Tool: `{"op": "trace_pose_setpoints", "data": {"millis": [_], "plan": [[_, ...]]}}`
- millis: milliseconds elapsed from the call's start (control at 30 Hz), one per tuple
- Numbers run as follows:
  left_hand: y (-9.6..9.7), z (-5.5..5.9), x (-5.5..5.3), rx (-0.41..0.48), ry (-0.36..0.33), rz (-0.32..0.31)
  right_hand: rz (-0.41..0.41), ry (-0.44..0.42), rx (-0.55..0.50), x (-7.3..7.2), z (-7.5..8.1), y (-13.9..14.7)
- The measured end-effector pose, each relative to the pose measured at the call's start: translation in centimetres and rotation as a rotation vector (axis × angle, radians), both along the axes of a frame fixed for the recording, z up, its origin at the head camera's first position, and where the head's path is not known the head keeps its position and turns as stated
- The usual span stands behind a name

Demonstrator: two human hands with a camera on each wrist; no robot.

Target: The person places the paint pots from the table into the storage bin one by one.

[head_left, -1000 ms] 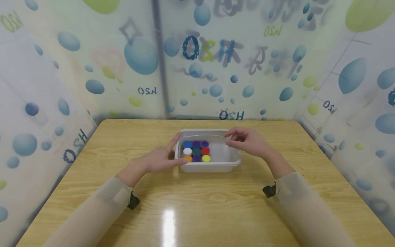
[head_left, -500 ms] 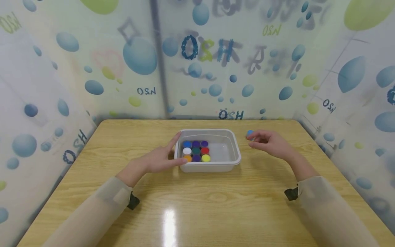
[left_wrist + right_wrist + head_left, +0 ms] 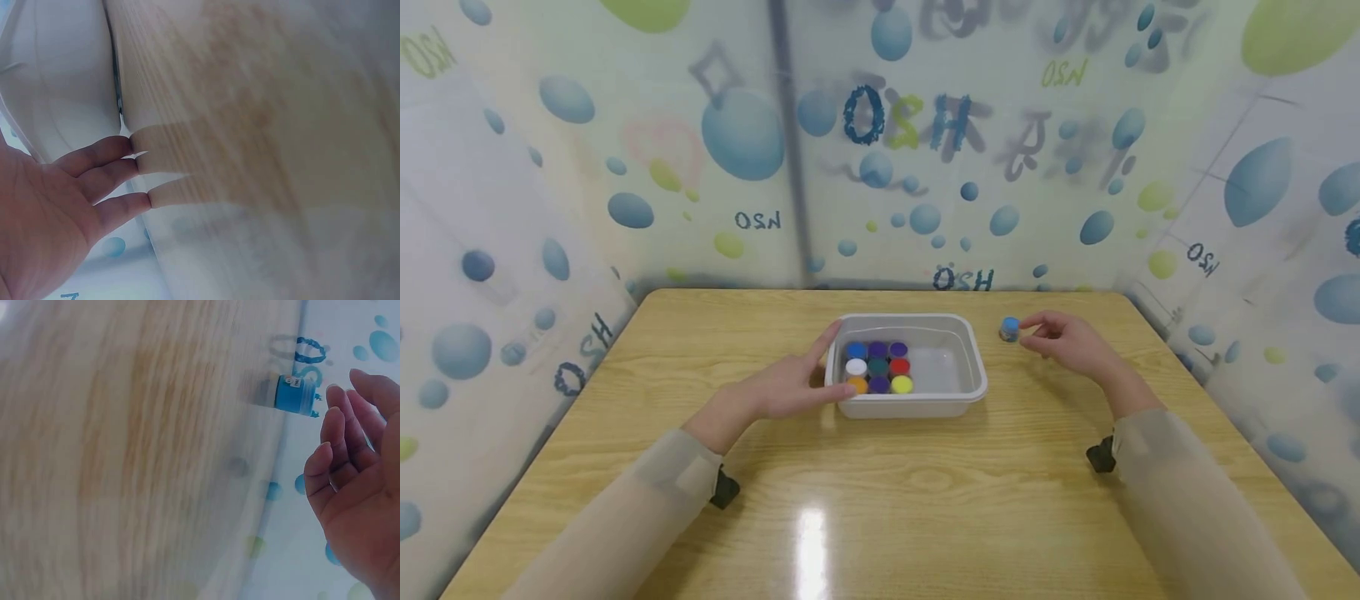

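A light grey plastic box (image 3: 951, 398) stands mid-table, its left part filled with several small jars with coloured caps, among them a red cap (image 3: 898, 367) and a yellow cap (image 3: 902, 384). My left hand (image 3: 781, 386) rests at the box's left end, index finger along the side and thumb over the front rim near the orange cap (image 3: 856, 384). To the right of the box a small blue-capped paint jar (image 3: 1010, 329) stands upright on the table. Just right of it is my right hand (image 3: 1070, 343), fingers loosely bent; the right wrist view shows a gap before the blue jar (image 3: 294, 394).
The wooden table (image 3: 880, 483) is bounded by patterned walls (image 3: 880, 192) at the back and both sides. The right part of the box's floor (image 3: 936, 371) shows bare.
My right hand has moved from above the box's right end out to the right, beside the blue jar, which now shows fully. My left hand has stayed in place.
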State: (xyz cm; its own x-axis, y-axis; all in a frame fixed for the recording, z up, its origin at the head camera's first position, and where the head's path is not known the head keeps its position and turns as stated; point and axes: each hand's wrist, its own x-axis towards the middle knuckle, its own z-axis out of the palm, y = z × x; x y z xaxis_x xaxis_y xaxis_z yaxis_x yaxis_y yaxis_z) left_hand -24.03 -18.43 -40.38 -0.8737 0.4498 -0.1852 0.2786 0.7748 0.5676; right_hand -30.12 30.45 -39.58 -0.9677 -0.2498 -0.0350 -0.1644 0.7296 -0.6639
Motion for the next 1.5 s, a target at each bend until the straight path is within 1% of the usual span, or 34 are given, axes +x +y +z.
{"op": "trace_pose_setpoints", "data": {"millis": [167, 333, 533, 800, 1100, 1267, 1367, 1500], "plan": [[-0.2, -0.1, 0.1, 0.008, 0.009, 0.002, -0.022, -0.019, 0.017, -1.3, -0.4, -0.1], [-0.2, -0.1, 0.0, 0.014, 0.013, -0.004, -0.055, -0.050, 0.024, -2.2, -0.7, -0.3], [0.1, -0.1, -0.1, 0.022, 0.002, -0.009, -0.079, -0.090, 0.014, -2.9, -1.1, -0.6], [0.0, -0.1, 0.0, 0.010, 0.006, -0.013, -0.095, -0.099, 0.052, -3.5, -1.5, -1.1], [0.0, -0.1, -0.1, 0.012, 0.010, -0.016, -0.113, -0.101, 0.061, -3.3, -1.6, -1.3], [0.0, -0.1, 0.0, 0.010, 0.008, -0.019, -0.089, -0.085, 0.056, -2.8, -1.4, -1.2], [0.0, -0.1, 0.0, 0.008, 0.012, -0.016, -0.058, -0.042, 0.061, -2.3, -0.8, -1.3], [-0.1, -0.2, 0.0, 0.008, 0.017, -0.012, -0.035, 0.014, 0.057, -1.3, 0.8, -1.8]]}}
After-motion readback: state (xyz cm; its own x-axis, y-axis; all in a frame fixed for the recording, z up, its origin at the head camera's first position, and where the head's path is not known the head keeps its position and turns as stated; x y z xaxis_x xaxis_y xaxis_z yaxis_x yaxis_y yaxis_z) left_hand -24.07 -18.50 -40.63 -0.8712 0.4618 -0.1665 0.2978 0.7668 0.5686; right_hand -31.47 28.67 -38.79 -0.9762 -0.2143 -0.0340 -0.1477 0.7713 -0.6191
